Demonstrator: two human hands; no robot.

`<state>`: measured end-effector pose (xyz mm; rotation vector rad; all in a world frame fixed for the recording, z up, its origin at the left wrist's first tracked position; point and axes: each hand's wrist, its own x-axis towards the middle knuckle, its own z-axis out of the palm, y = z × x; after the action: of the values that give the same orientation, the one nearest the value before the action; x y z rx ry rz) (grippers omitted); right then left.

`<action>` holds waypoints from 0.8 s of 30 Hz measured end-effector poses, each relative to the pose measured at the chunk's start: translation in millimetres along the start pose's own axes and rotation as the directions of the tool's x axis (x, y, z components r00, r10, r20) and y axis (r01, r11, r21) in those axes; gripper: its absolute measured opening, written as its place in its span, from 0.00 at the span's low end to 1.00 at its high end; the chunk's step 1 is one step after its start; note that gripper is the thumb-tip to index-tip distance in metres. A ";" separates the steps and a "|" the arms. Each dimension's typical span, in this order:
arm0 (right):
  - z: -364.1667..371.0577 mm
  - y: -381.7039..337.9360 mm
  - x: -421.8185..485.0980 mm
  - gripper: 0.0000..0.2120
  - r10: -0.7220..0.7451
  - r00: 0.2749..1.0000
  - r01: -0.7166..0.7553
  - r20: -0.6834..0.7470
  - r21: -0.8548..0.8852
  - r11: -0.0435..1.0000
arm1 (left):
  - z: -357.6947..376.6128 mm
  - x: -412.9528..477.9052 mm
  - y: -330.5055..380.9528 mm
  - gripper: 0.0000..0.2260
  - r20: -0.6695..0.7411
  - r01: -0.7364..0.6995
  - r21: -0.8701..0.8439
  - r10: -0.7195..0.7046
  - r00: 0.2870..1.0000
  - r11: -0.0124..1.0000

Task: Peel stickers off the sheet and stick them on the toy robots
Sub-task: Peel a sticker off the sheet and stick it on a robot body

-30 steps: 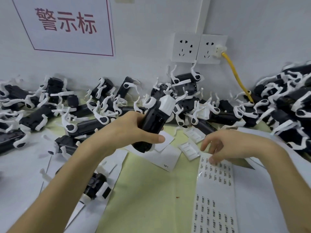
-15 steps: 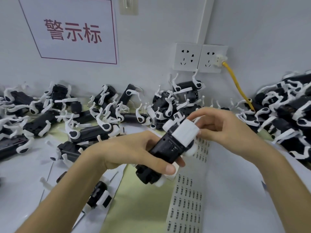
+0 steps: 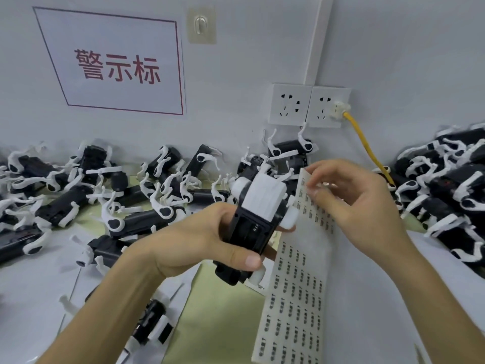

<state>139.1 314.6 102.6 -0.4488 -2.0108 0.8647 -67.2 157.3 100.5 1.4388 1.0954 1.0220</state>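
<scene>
My left hand [image 3: 204,243] grips a black and white toy robot [image 3: 258,214] above the table, its white block pointing away from me. A long white sticker sheet [image 3: 296,292] with rows of small black printed stickers curves up from the table beside the robot. My right hand [image 3: 349,203] pinches the sheet's lifted upper end with thumb and fingertips, just right of the robot's white block. Whether a single sticker is peeled off I cannot tell.
Piles of black toy robots with white legs lie along the wall at the left [image 3: 86,195], the middle [image 3: 286,153] and the right [image 3: 446,187]. One more robot [image 3: 154,327] lies near my left forearm. A yellow cable [image 3: 364,143] runs from the wall socket [image 3: 309,106].
My right hand went from the flat sheet to the robot's white end and now pinches the sheet's raised top. My left hand brought the robot nearer and to the right.
</scene>
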 end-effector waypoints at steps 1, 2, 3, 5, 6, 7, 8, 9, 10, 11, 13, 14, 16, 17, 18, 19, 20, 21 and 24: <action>0.9 -2.0 -0.7 0.12 -0.020 1.000 0.021 0.021 -0.020 1.000 | 1.3 -1.0 1.5 0.11 -0.003 -0.023 -0.018 0.023 1.000 1.000; 1.3 -4.1 -1.4 0.11 -0.039 0.998 0.040 0.047 -0.037 0.998 | 2.2 -1.9 3.1 0.12 -0.006 -0.052 -0.038 0.051 0.999 0.998; 1.4 -6.5 -1.9 0.10 -0.053 0.996 0.056 0.070 -0.046 0.997 | 2.7 -2.6 4.8 0.16 -0.015 -0.073 -0.058 0.072 0.997 0.996; 1.9 -11.4 -2.9 0.12 -0.071 0.992 0.076 0.105 -0.046 0.996 | 0.7 -3.1 4.5 0.23 -0.046 -0.105 -0.103 0.101 0.994 0.989; 2.9 -13.4 -3.6 0.15 -0.079 0.990 0.084 0.113 -0.043 0.995 | -0.3 -3.6 4.4 0.26 -0.061 -0.120 -0.114 0.114 0.992 0.986; 4.5 -15.2 -4.3 0.17 -0.090 0.990 0.095 0.112 -0.043 0.995 | -0.9 -3.8 4.5 0.28 -0.076 -0.121 -0.114 0.113 0.991 0.986; 6.6 -16.6 -4.8 0.18 -0.103 0.990 0.108 0.101 -0.044 0.993 | -0.8 -4.0 4.2 0.29 -0.088 -0.118 -0.109 0.109 0.990 0.987; 8.5 -17.5 -5.3 0.18 -0.119 0.990 0.123 0.081 -0.049 0.991 | 0.0 -4.0 5.1 0.29 -0.096 -0.116 -0.103 0.106 0.990 0.988; 10.5 -17.7 -5.7 0.17 -0.133 0.989 0.136 0.058 -0.057 0.989 | 0.7 -3.7 5.2 0.28 -0.097 -0.126 -0.105 0.116 0.988 0.986; 11.9 -17.6 -5.9 0.16 -0.141 0.989 0.144 0.036 -0.071 0.987 | 1.7 -3.6 6.0 0.26 -0.091 -0.141 -0.112 0.132 0.987 0.984; 13.6 -16.3 -6.2 0.14 -0.142 0.990 0.142 0.006 -0.092 0.986 | 3.6 -4.0 7.7 0.21 -0.045 -0.169 -0.110 0.165 0.985 0.979; 14.0 -15.8 -6.3 0.13 -0.137 0.991 0.136 -0.003 -0.091 0.986 | 4.1 -4.1 8.8 0.18 -0.012 -0.164 -0.089 0.164 0.986 0.982; 14.1 -15.1 -6.3 0.12 -0.128 0.992 0.126 -0.017 -0.086 0.988 | 7.0 -4.2 10.6 0.14 -0.011 -0.123 -0.026 0.123 0.992 0.992; 13.6 -14.2 -5.8 0.11 -0.127 0.992 0.125 -0.025 -0.085 0.988 | 8.2 -3.8 10.6 0.16 -0.051 -0.106 0.017 0.107 0.993 0.994; 12.9 -13.0 -5.4 0.10 -0.128 0.991 0.125 -0.033 -0.089 0.988 | 8.9 -2.8 8.8 0.20 -0.090 -0.089 0.056 0.094 0.992 0.994; 12.0 -11.7 -5.0 0.10 -0.129 0.991 0.125 -0.041 -0.097 0.987 | 9.6 -1.5 6.5 0.24 -0.116 -0.068 0.081 0.077 0.990 0.994; 11.1 -10.7 -4.8 0.09 -0.130 0.991 0.125 -0.045 -0.107 0.986 | 10.9 -0.3 5.3 0.25 -0.141 -0.050 0.090 0.062 0.988 0.995; 10.3 -10.9 -4.6 0.08 -0.130 0.990 0.125 -0.045 -0.115 0.986 | 11.9 0.9 5.0 0.25 -0.162 -0.037 0.090 0.051 0.985 0.995; 8.2 -12.7 -4.5 0.06 -0.136 0.990 0.132 -0.026 -0.104 0.986 | 10.6 2.7 2.7 0.25 -0.202 -0.036 0.070 0.050 0.978 0.997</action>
<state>134.8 299.8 106.1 -0.3774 -2.0355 0.6708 -56.0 157.4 102.0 1.4384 1.2600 1.1947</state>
